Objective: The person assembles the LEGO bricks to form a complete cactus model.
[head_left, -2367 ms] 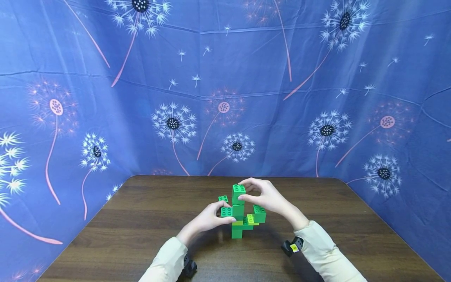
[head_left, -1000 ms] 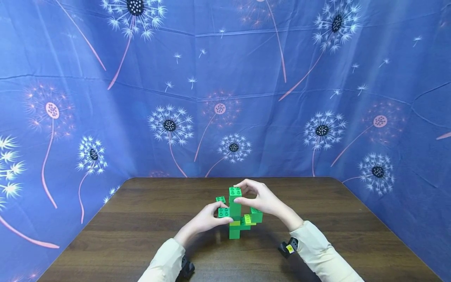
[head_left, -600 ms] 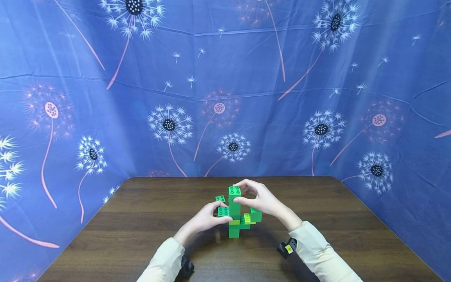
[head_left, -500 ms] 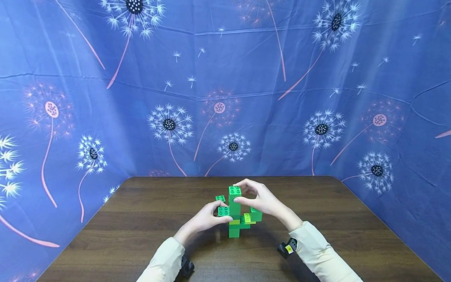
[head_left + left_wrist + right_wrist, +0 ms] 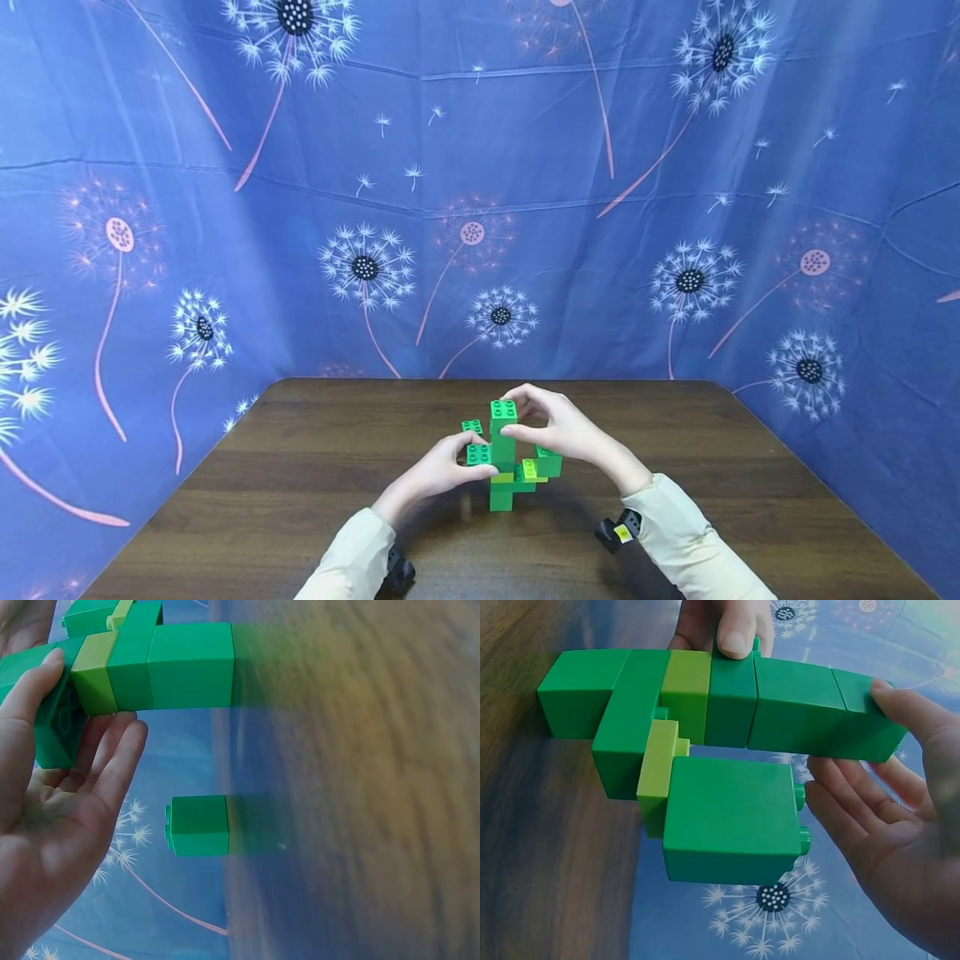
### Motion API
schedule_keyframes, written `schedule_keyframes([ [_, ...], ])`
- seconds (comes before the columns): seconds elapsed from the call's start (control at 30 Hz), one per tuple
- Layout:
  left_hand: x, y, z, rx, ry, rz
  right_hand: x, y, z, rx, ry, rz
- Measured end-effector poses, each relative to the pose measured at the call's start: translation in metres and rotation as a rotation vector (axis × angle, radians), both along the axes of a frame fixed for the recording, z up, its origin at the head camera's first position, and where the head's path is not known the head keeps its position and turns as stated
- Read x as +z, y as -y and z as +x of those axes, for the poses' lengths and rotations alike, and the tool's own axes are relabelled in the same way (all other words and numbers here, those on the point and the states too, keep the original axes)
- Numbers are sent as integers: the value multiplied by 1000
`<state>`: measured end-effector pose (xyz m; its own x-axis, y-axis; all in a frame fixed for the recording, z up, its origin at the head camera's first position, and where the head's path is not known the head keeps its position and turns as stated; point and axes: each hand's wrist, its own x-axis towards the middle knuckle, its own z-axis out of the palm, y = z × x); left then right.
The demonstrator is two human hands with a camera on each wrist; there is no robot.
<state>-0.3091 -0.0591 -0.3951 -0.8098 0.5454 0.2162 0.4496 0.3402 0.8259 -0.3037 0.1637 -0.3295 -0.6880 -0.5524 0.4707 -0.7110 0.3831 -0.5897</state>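
A tower of green toy building bricks stands upright on the table, with a lime-green brick partway up. My left hand grips the tower at mid-height, its thumb at the front beside a green brick that juts left. At the top, my right hand pinches the uppermost green brick between thumb and fingers. That brick lies flush on the one below in the right wrist view. Low on the right, a side arm carries a thin lime-green piece and a green brick.
A loose green brick sits on the wooden table behind the left hand. A blue dandelion-print cloth hangs behind and at both sides of the table.
The top brick has come down onto the column, closing the small gap seen 2.4 seconds ago. My right hand lowered with it. My left hand keeps its grip; the view shifts slightly.
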Motion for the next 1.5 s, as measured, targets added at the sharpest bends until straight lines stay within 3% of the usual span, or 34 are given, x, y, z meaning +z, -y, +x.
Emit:
schedule_keyframes([
  [0.1,12,0,9,-6,17,13,-1,-1,-2,16,1,-2],
  [0.17,19,1,15,-8,20,21,5,1,5,11,28,-8],
  [0.3,23,1,18,-12,28,26,6,2,6,-23,88,-4],
  [0.47,19,1,15,-23,36,27,-2,0,2,-49,130,17],
  [0.67,-2,-1,-3,-1,21,9,-3,0,3,-50,130,13],
  [0.77,-7,-1,-7,2,15,1,-5,0,2,-52,121,10],
  [1.3,-7,0,-7,18,33,-8,-11,1,-2,-44,142,7],
  [1.5,9,-1,5,21,20,-24,-12,1,-3,-61,146,11],
])
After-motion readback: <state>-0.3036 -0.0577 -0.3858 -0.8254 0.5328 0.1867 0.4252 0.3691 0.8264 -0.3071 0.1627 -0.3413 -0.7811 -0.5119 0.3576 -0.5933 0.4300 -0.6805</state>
